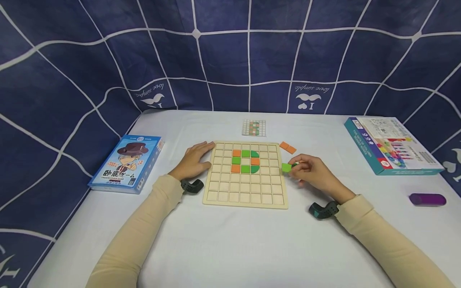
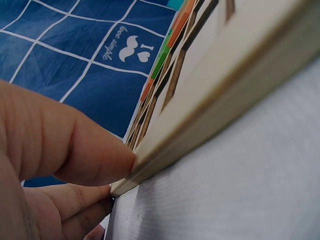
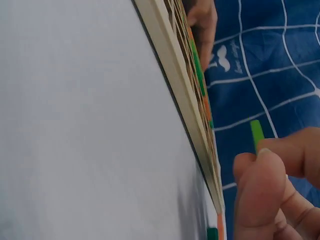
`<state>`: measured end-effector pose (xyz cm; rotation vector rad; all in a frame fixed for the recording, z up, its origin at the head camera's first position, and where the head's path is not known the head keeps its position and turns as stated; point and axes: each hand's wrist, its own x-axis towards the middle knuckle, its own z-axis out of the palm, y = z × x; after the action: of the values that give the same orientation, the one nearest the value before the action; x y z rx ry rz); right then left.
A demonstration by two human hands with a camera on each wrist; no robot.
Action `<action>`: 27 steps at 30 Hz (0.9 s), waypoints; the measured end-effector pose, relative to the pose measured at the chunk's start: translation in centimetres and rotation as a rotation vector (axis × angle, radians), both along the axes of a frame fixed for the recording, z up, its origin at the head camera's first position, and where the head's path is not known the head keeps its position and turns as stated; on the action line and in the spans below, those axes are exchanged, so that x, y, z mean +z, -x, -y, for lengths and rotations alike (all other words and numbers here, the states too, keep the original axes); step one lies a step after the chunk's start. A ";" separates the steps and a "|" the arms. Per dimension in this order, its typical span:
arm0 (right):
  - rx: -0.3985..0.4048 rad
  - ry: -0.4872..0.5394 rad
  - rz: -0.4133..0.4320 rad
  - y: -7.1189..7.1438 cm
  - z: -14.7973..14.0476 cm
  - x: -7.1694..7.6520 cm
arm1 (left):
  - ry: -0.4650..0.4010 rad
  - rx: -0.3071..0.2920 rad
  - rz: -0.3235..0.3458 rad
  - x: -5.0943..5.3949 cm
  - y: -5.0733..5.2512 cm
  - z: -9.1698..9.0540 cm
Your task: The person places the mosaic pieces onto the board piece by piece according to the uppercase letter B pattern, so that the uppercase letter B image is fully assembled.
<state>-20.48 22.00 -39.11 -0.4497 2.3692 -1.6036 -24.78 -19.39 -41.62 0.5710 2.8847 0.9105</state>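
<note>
A wooden grid board (image 1: 245, 198) lies flat, with orange, light green and dark green pieces filling a ring of cells around one bare cell. My left hand (image 1: 192, 162) rests at the board's left edge, its thumb (image 2: 100, 155) touching the rim in the left wrist view. Beyond the board's right edge, my right hand (image 1: 313, 174) pinches a light green square (image 1: 286, 167) between thumb and fingers; the same green piece (image 3: 257, 132) shows edge-on in the right wrist view. A darker green piece shows partly by the fingertips. Two orange pieces (image 1: 287, 147) lie beside the board's upper right corner.
Behind the board lies a small pattern card (image 1: 254, 128). A blue game box (image 1: 126, 164) stands at the left, and a teal-edged box (image 1: 396, 146) lies at the right. Nearer on the right is a purple cylinder (image 1: 427, 199). A dark blue grid cloth hangs behind.
</note>
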 end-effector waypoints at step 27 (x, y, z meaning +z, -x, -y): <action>0.039 0.143 0.038 -1.3 7.5 -0.7 | 0.001 0.010 0.001 0.0 0.0 -0.1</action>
<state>-19.15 14.53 -39.84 -0.4847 2.2133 -1.7556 -24.74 -19.26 -41.61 0.5568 2.8896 0.9100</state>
